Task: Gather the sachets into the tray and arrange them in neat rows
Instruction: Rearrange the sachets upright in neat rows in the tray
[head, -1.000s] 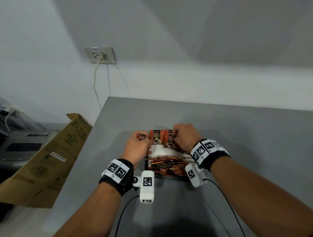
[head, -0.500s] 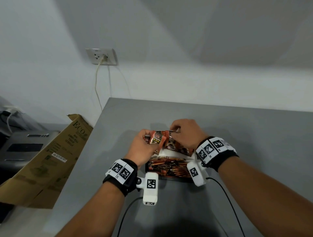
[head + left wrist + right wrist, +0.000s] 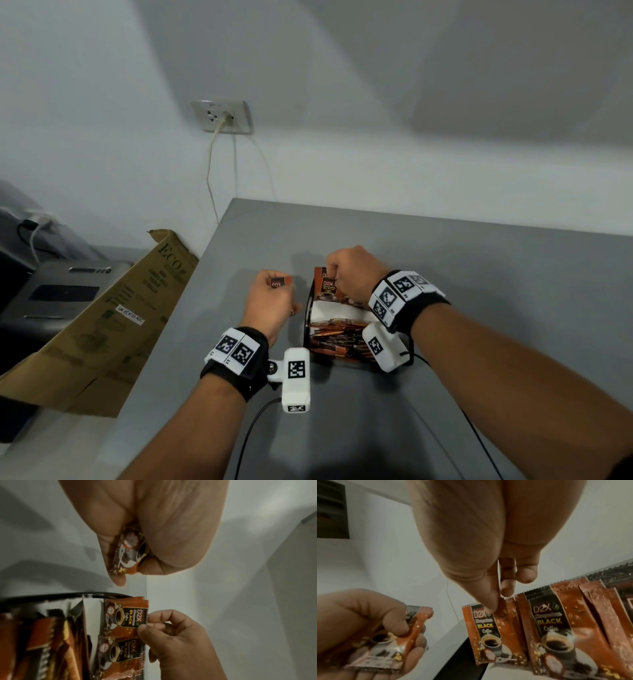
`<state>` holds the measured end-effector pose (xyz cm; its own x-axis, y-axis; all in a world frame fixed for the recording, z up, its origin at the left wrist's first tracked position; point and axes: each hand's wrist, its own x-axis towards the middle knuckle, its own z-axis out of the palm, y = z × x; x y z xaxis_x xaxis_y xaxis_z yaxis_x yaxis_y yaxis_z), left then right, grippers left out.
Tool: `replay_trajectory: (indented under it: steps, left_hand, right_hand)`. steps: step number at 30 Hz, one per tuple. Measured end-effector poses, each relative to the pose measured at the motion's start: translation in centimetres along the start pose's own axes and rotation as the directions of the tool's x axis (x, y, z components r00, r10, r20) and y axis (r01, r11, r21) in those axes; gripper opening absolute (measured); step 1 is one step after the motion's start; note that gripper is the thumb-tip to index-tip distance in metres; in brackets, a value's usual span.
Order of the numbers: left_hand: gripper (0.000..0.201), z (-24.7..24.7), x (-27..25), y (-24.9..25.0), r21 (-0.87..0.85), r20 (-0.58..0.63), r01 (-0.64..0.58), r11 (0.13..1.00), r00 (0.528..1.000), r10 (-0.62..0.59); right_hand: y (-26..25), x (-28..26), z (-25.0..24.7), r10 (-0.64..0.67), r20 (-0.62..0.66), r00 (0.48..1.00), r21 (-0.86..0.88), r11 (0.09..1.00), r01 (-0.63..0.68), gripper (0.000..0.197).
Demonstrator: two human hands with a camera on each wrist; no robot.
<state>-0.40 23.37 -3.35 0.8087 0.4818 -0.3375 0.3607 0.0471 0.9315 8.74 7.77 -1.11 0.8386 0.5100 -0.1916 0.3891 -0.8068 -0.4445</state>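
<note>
The left hand (image 3: 270,301) pinches one sachet (image 3: 281,282) just left of the tray (image 3: 310,301); the right hand's (image 3: 352,274) fingers (image 3: 489,601) grip the upright row (image 3: 539,626), long axes vertical.

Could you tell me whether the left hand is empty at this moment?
No, the left hand grips a coffee sachet between thumb and fingers, held apart from the tray.

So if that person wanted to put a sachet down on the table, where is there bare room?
The grey table is bare right of the tray and beyond both hands. A narrow bare strip lies between the left hand and the tray. The tray is crowded with sachets.
</note>
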Motion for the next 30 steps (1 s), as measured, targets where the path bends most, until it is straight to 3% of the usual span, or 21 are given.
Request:
replay_trajectory:
  steps: [6, 16, 20, 23, 25, 30]
  left_hand:
    - [0.026, -0.8, -0.3, -0.5, 0.072, 0.019, -0.026, 0.997, 1.0, 0.024]
    - [0.028, -0.4, -0.1, -0.6, 0.087, 0.073, -0.024, 0.996, 0.997, 0.017]
    - [0.031, 0.0, -0.2, -0.5, 0.079, 0.09, -0.086, 0.993, 0.993, 0.079]
    - [0.032, 0.6, -0.5, 0.0, 0.036, 0.181, -0.128, 0.991, 0.976, 0.119]
    - [0.033, 1.1, -0.5, 0.1, 0.041, 0.216, -0.139, 0.989, 0.968, 0.127]
    - [0.029, 0.9, 0.4, -0.6, 0.073, 0.083, -0.119, 0.99, 0.99, 0.113]
  right_hand:
    - [-0.4, 0.9, 0.5, 0.042, 0.057, 0.997, -0.041, 0.998, -0.04, 0.033]
    - [-0.4, 0.9, 0.3, 0.014, 0.002, 1.0, -0.068, 0.998, -0.013, 0.026]
    - [-0.3, 0.4, -0.5, 0.001, -0.091, 0.996, 0.114, 0.993, 0.01, 0.015]
    - [-1.0, -0.5, -1.3, -0.066, 0.008, 0.998, 0.276, 0.959, 0.061, 0.021]
    - [-1.2, -0.9, -1.5, -0.098, 0.011, 0.995, 0.258, 0.962, 0.091, 0.017]
    - [-0.1, -0.2, -1.3, -0.024, -0.068, 0.997, 0.112, 0.993, 0.031, 0.02]
